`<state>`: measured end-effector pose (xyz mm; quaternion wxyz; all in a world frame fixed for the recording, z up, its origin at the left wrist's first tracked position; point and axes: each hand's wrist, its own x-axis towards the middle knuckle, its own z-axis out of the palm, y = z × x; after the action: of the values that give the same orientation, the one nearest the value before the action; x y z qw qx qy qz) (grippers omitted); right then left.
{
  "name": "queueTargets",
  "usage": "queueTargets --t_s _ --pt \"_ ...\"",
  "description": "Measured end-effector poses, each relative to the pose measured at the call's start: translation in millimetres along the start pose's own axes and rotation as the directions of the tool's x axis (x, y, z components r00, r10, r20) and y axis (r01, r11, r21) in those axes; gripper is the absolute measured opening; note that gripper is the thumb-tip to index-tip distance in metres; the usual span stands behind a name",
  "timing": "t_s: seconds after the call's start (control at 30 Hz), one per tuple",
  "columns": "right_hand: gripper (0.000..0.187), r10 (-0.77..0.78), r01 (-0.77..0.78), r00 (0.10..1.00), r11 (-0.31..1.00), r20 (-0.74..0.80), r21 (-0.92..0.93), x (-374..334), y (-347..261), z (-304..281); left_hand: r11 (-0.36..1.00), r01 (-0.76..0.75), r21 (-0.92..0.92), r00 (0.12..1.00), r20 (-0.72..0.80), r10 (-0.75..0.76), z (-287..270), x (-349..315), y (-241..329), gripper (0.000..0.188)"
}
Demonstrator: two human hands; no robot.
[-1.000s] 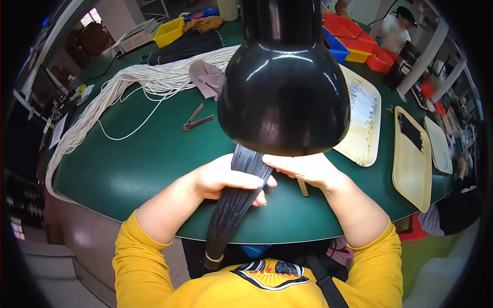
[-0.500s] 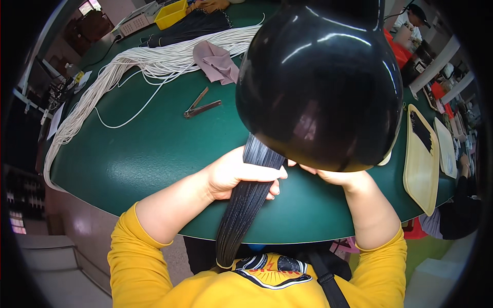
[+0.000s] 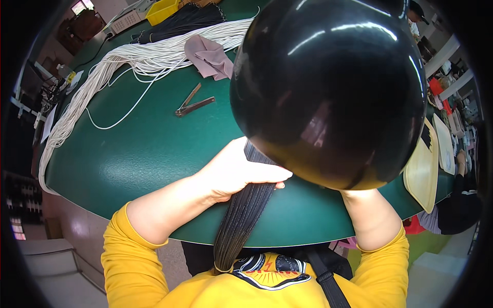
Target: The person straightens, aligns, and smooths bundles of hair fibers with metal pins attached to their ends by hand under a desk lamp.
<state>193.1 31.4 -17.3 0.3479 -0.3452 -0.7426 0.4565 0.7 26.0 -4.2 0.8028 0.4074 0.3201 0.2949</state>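
Observation:
My left hand [image 3: 240, 172] is closed round a thick bundle of thin black wires [image 3: 245, 208]. The bundle slants toward my chest, where a yellowish band ties its near end. Its far end runs under a glossy black domed lampshade [image 3: 328, 97]. That shade covers my right hand; only my right wrist [image 3: 360, 196] and forearm show below its rim, so the fingers are hidden. A folding metal tool [image 3: 194, 105], opened in a V, lies on the table beyond my left hand.
A long hank of white cords [image 3: 128, 57] curves along the left of the green table [image 3: 138, 154]. A mauve cloth [image 3: 207, 56] lies on it. Black wires [image 3: 185, 23] and a yellow bin [image 3: 162, 11] are farther back. Cream trays [image 3: 423, 177] stand at right, near another person's arm [image 3: 461, 163].
The lampshade now fills more of the view and covers my right hand, whose fingers partly showed before. My left hand still grips the bundle. The rest of the view has shifted slightly left.

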Motion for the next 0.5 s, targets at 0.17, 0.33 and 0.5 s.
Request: queueTargets --t_s 0.17,0.33,0.5 --pt "0.043 0.015 -0.015 1.000 1.000 -0.010 0.025 -7.7 5.5 -5.5 0.990 -0.140 -0.006 0.990 -0.037 0.139 2.1 -4.3 -3.4 0.026" --pt "0.043 0.030 -0.029 1.000 0.998 -0.006 0.051 -25.6 10.8 -12.5 0.996 -0.051 0.069 0.998 0.044 0.048 -5.3 -6.2 -2.3 0.029" --pt "0.043 0.044 -0.043 0.999 0.997 -0.014 0.070 -44.2 9.9 -13.2 0.989 -0.149 -0.004 0.989 -0.004 0.149 5.1 -7.9 0.7 0.031"
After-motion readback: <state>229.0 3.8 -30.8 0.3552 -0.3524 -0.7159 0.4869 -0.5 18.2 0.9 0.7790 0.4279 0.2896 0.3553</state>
